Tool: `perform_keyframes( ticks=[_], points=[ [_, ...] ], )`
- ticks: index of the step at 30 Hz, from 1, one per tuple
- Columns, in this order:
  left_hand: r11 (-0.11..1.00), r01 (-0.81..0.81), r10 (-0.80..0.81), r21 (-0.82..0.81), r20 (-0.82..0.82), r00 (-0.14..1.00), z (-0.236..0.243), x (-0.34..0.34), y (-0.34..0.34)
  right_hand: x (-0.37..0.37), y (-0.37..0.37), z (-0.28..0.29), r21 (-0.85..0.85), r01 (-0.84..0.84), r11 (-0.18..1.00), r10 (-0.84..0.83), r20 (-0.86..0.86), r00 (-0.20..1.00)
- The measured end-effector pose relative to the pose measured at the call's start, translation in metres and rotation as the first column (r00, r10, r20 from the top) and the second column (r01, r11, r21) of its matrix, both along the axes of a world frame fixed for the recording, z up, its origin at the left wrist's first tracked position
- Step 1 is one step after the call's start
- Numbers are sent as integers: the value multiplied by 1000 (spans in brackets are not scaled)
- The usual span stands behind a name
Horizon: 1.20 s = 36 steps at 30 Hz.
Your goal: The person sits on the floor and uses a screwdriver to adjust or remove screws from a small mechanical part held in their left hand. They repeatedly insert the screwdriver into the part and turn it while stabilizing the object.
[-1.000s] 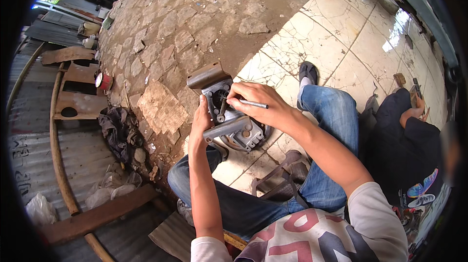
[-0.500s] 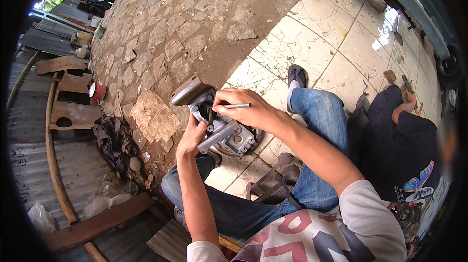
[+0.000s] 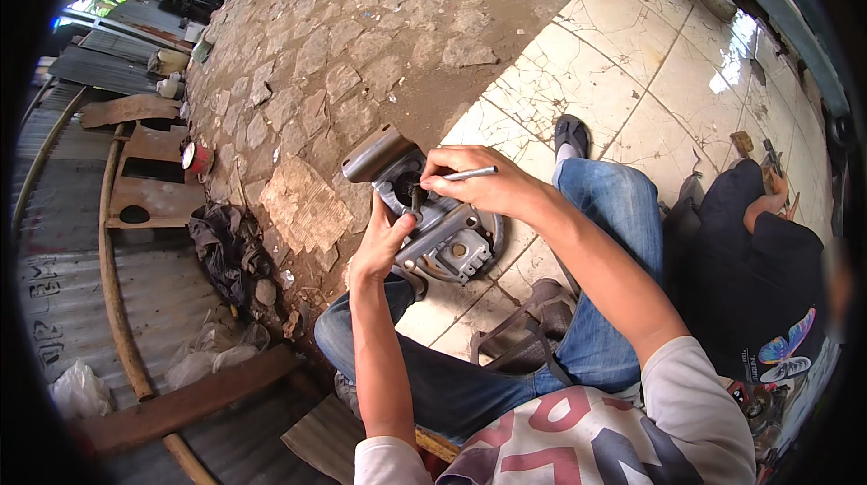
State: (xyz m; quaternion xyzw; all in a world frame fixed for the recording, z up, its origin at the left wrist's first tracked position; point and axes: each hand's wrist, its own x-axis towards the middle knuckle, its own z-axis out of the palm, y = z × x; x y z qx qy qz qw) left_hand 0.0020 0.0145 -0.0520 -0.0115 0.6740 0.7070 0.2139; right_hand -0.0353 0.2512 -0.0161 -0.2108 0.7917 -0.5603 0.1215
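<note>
A grey cast-metal machine part point(image 3: 461, 246) is held up in front of my knees, above the floor. It has a curved, half-pipe metal piece point(image 3: 384, 153) at its upper left end and a dark round opening below that. My left hand point(image 3: 384, 237) grips its left side, thumb on top. My right hand point(image 3: 483, 180) pinches a slim grey metal rod point(image 3: 475, 173) over the opening. The rod's back end sticks out past the fingers to the right. A dark, short cylindrical piece point(image 3: 416, 202) shows beside the right fingertips; whether it joins the rod is unclear.
A brown bag-like thing with straps point(image 3: 533, 340) lies between my legs on the cracked tiles point(image 3: 623, 69). Flattened cardboard point(image 3: 302, 205) and dark cloth point(image 3: 230, 246) lie leftward. A person in dark clothes point(image 3: 750, 250) works at the right, tools point(image 3: 772, 160) nearby.
The view has shifted slightly, so the scene sits further right. The machine part seems turned a little, and my right hand keeps its pinch on the rod at the opening.
</note>
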Motion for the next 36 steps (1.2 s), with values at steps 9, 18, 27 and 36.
perform_keyframes(
  ticks=[9, 18, 27, 36],
  points=[
    [991, -25, 6, -129, -147, 989, 1, -3, 4, -5, 7, -2, -28, -14, 1000, 17, 101, 995],
    [987, -101, 76, -122, -192, 979, 1, -3, 15, 16, -5, -1, -10, 201, 979, -201, 33, 979],
    [968, -193, 152, -162, -232, 961, -3, -5, 3, 19, -19, -17, -103, 230, 968, -245, -166, 955],
    [962, -162, 123, -220, -182, 976, 2, -1, 9, 21, -18, -8, -24, 179, 984, -174, -381, 908]
  ],
)
